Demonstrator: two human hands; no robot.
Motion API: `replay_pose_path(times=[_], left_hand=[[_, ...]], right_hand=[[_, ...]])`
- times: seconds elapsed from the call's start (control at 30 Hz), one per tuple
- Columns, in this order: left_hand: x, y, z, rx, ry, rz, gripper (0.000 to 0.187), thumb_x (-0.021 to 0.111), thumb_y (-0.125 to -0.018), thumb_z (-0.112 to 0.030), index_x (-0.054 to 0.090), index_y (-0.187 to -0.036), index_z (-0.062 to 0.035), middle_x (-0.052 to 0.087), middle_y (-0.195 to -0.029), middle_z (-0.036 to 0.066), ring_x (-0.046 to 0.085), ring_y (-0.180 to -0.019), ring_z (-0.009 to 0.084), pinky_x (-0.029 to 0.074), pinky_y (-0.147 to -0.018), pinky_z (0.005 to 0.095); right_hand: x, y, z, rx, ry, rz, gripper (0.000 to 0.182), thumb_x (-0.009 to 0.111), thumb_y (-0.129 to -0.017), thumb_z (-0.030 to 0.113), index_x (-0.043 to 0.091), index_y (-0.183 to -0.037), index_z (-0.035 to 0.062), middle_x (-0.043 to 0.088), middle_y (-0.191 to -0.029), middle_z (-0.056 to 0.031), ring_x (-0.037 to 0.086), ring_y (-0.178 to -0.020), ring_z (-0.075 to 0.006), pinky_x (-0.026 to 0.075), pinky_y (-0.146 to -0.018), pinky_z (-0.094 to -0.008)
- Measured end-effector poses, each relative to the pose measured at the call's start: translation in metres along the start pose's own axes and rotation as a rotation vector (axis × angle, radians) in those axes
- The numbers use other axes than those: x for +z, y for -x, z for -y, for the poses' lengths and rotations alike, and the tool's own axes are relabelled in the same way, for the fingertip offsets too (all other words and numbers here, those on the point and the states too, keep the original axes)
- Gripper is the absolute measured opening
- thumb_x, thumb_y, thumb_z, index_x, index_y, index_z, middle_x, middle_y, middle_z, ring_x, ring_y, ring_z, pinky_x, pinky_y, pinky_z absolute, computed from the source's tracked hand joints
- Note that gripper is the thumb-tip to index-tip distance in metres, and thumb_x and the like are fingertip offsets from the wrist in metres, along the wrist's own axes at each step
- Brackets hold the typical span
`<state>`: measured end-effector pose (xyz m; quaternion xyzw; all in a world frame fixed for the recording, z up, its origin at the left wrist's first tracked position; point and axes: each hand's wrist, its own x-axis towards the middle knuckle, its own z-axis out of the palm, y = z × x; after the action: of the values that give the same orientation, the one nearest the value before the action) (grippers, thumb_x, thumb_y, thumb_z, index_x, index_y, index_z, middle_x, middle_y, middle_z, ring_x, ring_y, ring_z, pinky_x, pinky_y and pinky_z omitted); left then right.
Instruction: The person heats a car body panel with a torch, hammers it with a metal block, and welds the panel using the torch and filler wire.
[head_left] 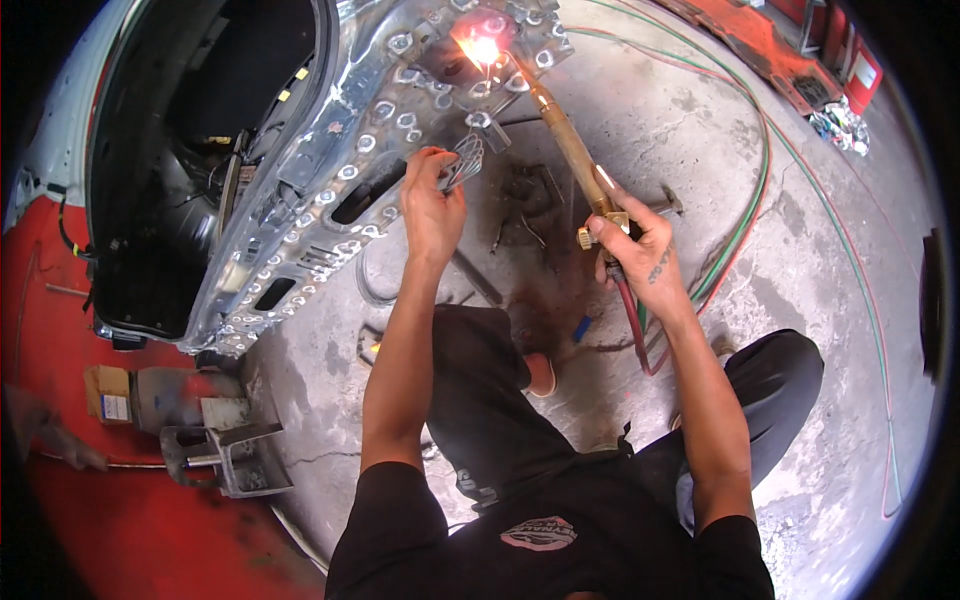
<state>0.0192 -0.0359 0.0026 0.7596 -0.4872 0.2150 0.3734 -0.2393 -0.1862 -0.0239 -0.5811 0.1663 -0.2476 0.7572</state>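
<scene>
My right hand (640, 240) is wrapped round a brass torch (570, 145), near its valve knobs. A bright flame (484, 50) burns at the torch tip against the bare metal panel (375, 125), which is dotted with round weld marks. My left hand (433, 205) has its fingers closed on a coil of thin wire (464, 163), beside the panel's long slot and below the flame. Glare hides the exact spot where the flame meets the metal.
Red and green hoses (765, 170) curve over the concrete floor at the right. A hammer (672, 200) lies beyond my right hand. At the lower left are a metal clamp-like bracket (235, 460) and a cardboard box (107, 393). A red cylinder (862, 80) stands upper right.
</scene>
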Motion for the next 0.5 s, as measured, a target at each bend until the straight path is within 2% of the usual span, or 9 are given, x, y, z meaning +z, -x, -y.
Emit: replay_pose_path(times=[0.23, 0.5], left_hand=[[0.0013, -0.0048, -0.0042, -0.004, -0.034, 0.007, 0.036, 0.068, -0.078, 0.014, 0.069, -0.111, 0.0001, 0.068, -0.119, 0.019, 0.069, -0.094, 0.0359, 0.056, -0.084, 0.0420], [0.0056, -0.0074, -0.0011, 0.005, 0.020, -0.013, 0.033, 0.068, -0.080, 0.014, 0.069, -0.110, 0.0011, 0.068, -0.118, 0.020, 0.070, -0.098, 0.0379, 0.056, -0.085, 0.0414]], right_hand=[[-0.0007, 0.0003, 0.0006, -0.001, 0.020, -0.002, 0.060, 0.068, -0.103, 0.018, 0.050, -0.159, 0.0075, 0.068, -0.087, -0.0039, 0.063, -0.057, -0.0103, 0.052, -0.051, -0.0272], [-0.0005, 0.0015, 0.0028, 0.007, 0.017, -0.008, 0.060, 0.068, -0.103, 0.018, 0.050, -0.159, 0.0077, 0.067, -0.086, -0.0033, 0.063, -0.056, -0.0102, 0.051, -0.051, -0.0272]])
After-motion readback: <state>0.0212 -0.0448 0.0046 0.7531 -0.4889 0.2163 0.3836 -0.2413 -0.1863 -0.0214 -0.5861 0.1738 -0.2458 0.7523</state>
